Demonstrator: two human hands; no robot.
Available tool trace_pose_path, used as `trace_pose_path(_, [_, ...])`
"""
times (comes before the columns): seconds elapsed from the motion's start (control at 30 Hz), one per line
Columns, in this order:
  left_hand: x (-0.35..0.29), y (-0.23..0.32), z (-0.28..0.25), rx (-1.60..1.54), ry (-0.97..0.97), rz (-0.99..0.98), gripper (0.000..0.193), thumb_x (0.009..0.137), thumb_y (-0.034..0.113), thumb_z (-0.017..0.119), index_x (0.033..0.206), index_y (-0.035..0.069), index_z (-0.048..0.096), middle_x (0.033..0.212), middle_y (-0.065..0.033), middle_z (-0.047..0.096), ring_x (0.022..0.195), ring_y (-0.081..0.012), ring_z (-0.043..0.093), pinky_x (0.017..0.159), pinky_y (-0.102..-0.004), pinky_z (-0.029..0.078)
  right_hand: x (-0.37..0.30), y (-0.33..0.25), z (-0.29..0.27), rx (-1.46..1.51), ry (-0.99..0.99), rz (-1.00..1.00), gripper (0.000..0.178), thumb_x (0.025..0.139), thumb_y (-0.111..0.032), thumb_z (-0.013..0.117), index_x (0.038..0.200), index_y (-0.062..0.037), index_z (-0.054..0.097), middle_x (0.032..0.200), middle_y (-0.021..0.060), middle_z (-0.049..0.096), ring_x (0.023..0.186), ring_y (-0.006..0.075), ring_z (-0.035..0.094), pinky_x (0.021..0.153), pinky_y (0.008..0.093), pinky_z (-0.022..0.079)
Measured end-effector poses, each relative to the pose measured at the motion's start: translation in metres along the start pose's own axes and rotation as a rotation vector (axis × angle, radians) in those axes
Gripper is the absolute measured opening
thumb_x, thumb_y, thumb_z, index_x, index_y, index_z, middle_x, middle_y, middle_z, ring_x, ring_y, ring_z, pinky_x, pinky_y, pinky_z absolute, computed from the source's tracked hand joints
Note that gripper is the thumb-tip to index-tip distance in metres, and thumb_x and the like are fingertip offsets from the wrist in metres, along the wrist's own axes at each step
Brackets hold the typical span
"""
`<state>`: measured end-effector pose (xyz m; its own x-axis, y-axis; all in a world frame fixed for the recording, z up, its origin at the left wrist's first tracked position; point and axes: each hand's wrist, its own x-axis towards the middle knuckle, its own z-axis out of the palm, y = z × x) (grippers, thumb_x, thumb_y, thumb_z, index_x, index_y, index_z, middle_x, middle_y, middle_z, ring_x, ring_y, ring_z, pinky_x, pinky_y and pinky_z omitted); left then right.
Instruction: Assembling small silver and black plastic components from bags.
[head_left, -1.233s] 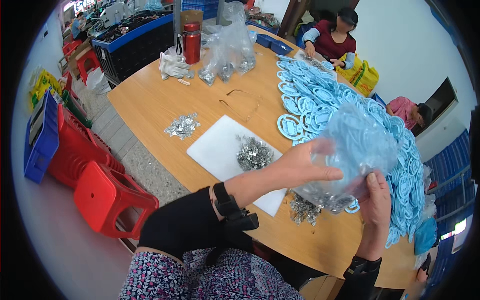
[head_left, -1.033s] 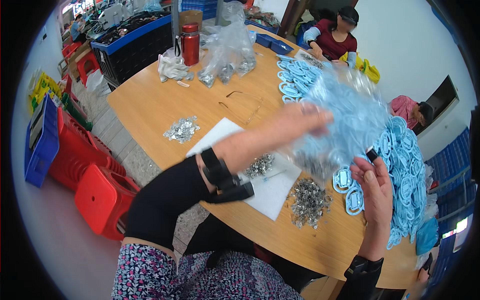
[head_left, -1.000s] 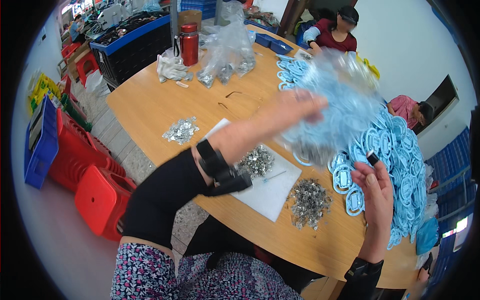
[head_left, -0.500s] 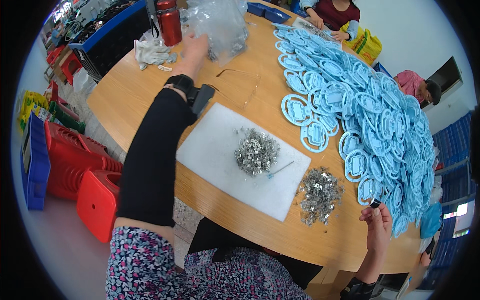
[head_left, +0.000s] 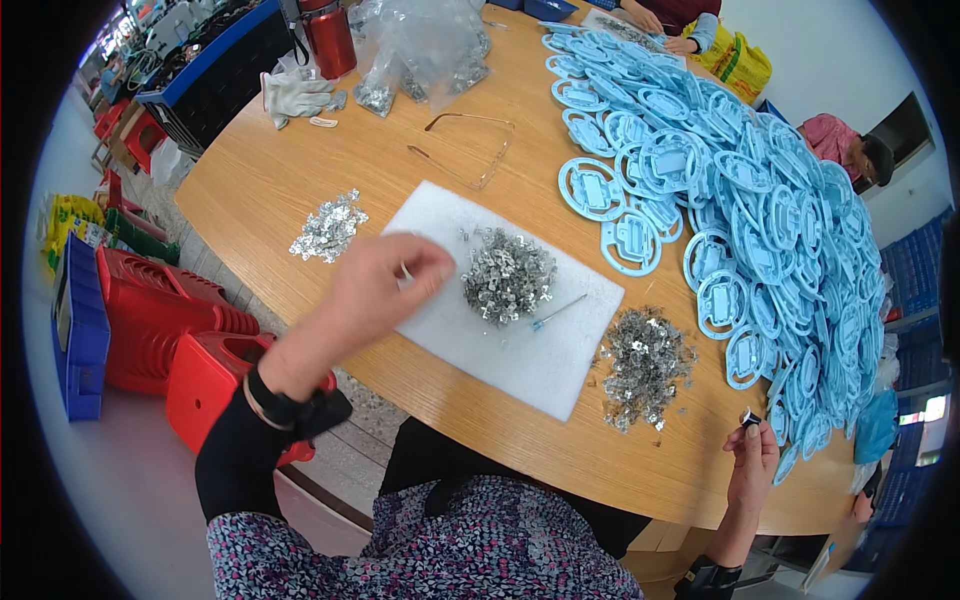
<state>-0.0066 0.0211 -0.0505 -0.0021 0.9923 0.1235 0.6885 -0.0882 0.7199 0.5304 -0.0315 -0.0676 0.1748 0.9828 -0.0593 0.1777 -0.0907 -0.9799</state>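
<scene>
My left hand (head_left: 365, 295) is over the left edge of a white foam sheet (head_left: 545, 385), its thumb and finger curled to meet. Anything between the tips is too small to make out. Beside those fingertips a heap of small silver metal clips (head_left: 508, 275) lies on the sheet, with a thin needle-like tool (head_left: 560, 312) to its right. At the right table edge my right hand (head_left: 752, 465) pinches a small black-and-white piece (head_left: 750, 419). Between that hand and the sheet sits a second heap of metal pieces (head_left: 645, 368). Light-blue round plastic parts (head_left: 735, 205) pile up above the right hand.
Flat silver pieces (head_left: 330, 228) lie left of the sheet. Farther back are eyeglasses (head_left: 482, 186), white gloves (head_left: 293, 97), a red flask (head_left: 328, 42) and clear plastic bags (head_left: 415, 45) of metal parts. Red stools (head_left: 205, 385) stand left. A co-worker's hands (head_left: 660, 30) are across the table.
My left hand has drawn back from the plastic bags to the foam sheet, uncovering the flat silver pieces. My right hand still pinches its small piece at nearly the same place.
</scene>
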Motion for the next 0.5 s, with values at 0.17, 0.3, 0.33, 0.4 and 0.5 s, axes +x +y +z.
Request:
trace_pose_path(0.17, [-0.007, 0.009, 0.044, 0.115, 0.150, 0.378, 0.027, 0.083, 0.012, 0.072, 0.110, 0.011, 0.068, 0.122, -0.0106, 0.063, 0.110, -0.0292, 0.059, 0.093, -0.0372, 0.048, -0.006, 0.006, 0.003, 0.005, 0.010, -0.021, 0.018, 0.100, -0.022, 0.058, 0.099, -0.0040, 0.060, 0.082, 0.0035, 0.062, 0.070, 0.0096, 0.053, 0.066, 0.0245, 0.043])
trace_pose_path(0.3, [0.018, 0.014, 0.064, 0.213, 0.088, 0.515, 0.028, 0.083, 0.012, 0.071, 0.111, 0.011, 0.067, 0.135, -0.0115, 0.055, 0.127, -0.0350, 0.049, 0.107, -0.0422, 0.039, -0.010, 0.004, 0.013, -0.007, 0.009, -0.046, 0.017, 0.100, -0.021, 0.058, 0.098, -0.0036, 0.060, 0.081, 0.0033, 0.061, 0.070, 0.0096, 0.053, 0.066, 0.0245, 0.043])
trace_pose_path(0.33, [0.020, 0.012, 0.066, 0.246, 0.021, 0.551, 0.029, 0.082, 0.012, 0.071, 0.111, 0.012, 0.066, 0.134, -0.0121, 0.056, 0.128, -0.0351, 0.049, 0.109, -0.0428, 0.038, -0.011, 0.003, 0.015, -0.034, 0.002, -0.061, 0.018, 0.100, -0.021, 0.058, 0.098, -0.0035, 0.060, 0.080, 0.0032, 0.061, 0.070, 0.0096, 0.053, 0.065, 0.0246, 0.042])
trace_pose_path(0.4, [0.020, 0.007, 0.064, 0.213, -0.013, 0.534, 0.029, 0.082, 0.011, 0.071, 0.111, 0.011, 0.066, 0.133, -0.0122, 0.056, 0.128, -0.0342, 0.049, 0.109, -0.0429, 0.038, -0.016, 0.001, 0.018, -0.033, -0.001, -0.075, 0.018, 0.100, -0.021, 0.058, 0.099, -0.0036, 0.060, 0.079, 0.0027, 0.061, 0.069, 0.0094, 0.054, 0.065, 0.0245, 0.043])
trace_pose_path(0.5, [0.014, 0.001, 0.052, 0.160, -0.042, 0.488, 0.028, 0.082, 0.009, 0.070, 0.110, 0.011, 0.066, 0.131, -0.0122, 0.057, 0.128, -0.0326, 0.050, 0.108, -0.0425, 0.040, -0.019, 0.001, 0.016, -0.037, -0.002, -0.082, 0.018, 0.100, -0.022, 0.058, 0.101, -0.0038, 0.061, 0.077, 0.0021, 0.060, 0.069, 0.0091, 0.054, 0.065, 0.0245, 0.043])
